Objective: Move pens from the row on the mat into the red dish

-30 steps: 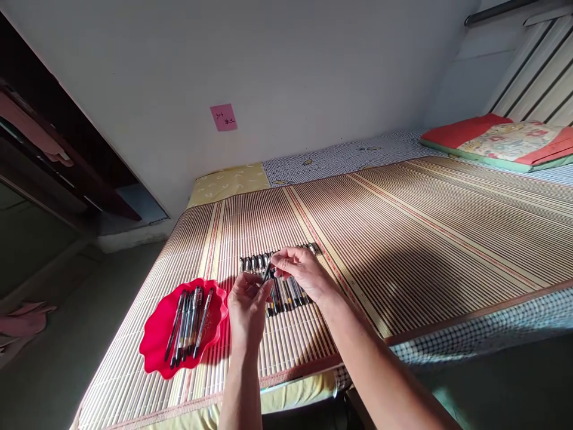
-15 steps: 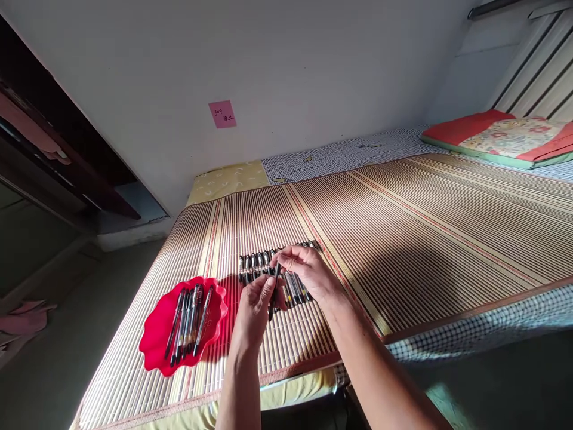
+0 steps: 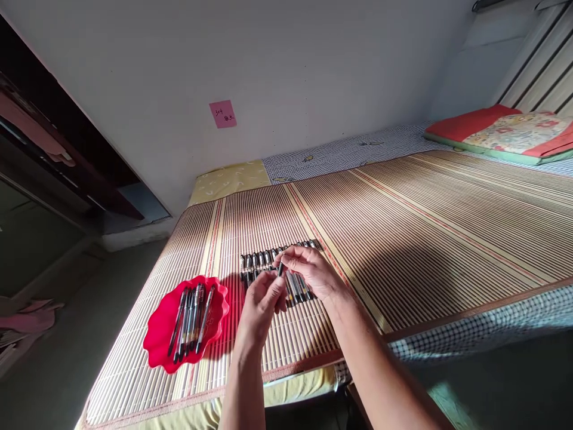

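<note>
A black pen (image 3: 280,269) is held up between my two hands, over the sleeping mat. My left hand (image 3: 265,298) is closed around its lower part, thumb along the near side. At the top end, the fingertips of my right hand (image 3: 313,272) pinch it; the exact contact is too small to make out. Behind and below the hands lie rows of black caps (image 3: 259,260) and clear-barrelled pens (image 3: 299,289), partly hidden by my fingers. Left of my left hand, several pens (image 3: 190,322) rest in a red scalloped plate (image 3: 157,325).
The slatted mat (image 3: 403,221) covers a bed, with a checked sheet (image 3: 474,337) hanging at its front edge. A folded red and floral quilt (image 3: 505,131) lies at the far right. On the wall is a pink note (image 3: 222,113).
My left hand has turned and moved slightly up, so the pen's lower end, visible before, is hidden now. My right hand stays at the top end. The view has shifted slightly.
</note>
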Demonstrator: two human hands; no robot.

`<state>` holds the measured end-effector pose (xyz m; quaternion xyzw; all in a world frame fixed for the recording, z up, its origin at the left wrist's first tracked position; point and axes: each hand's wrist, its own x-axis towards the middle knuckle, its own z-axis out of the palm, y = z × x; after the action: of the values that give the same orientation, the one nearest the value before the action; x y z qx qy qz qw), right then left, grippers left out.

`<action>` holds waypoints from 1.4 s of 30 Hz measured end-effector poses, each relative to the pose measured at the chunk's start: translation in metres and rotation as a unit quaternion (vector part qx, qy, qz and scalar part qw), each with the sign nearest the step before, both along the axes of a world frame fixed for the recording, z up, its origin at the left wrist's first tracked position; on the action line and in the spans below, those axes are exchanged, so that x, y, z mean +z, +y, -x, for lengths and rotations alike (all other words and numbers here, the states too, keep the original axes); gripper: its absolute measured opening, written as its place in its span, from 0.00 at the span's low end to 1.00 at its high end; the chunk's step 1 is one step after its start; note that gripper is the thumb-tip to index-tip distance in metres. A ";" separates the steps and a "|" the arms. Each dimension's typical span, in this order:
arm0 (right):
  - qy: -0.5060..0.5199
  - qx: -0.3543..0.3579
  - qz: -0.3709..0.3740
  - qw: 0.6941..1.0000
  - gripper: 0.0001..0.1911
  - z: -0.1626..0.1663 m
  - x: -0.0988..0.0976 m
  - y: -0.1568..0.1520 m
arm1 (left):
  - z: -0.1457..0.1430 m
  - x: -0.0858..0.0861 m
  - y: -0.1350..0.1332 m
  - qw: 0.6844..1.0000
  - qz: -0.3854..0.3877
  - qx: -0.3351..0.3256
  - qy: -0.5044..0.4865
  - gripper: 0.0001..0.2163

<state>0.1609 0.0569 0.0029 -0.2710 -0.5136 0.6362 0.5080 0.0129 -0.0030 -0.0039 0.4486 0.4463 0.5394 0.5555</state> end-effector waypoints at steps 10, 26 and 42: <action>0.010 0.031 -0.002 0.999 0.13 -0.007 -0.001 0.003 | -0.003 0.005 -0.002 0.996 0.052 -0.043 -0.064 0.22; 0.060 0.023 0.038 0.997 0.12 -0.015 -0.001 0.003 | -0.006 0.007 -0.003 0.998 0.020 -0.045 -0.029 0.22; 0.182 -0.181 0.052 0.965 0.12 -0.051 -0.014 0.027 | 0.015 -0.005 0.003 0.999 0.015 -0.014 0.028 0.21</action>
<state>0.2123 0.0839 -0.0108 -0.2650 -0.3211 0.5979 0.6850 -0.0019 0.0002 -0.0093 0.4614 0.4632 0.5120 0.5571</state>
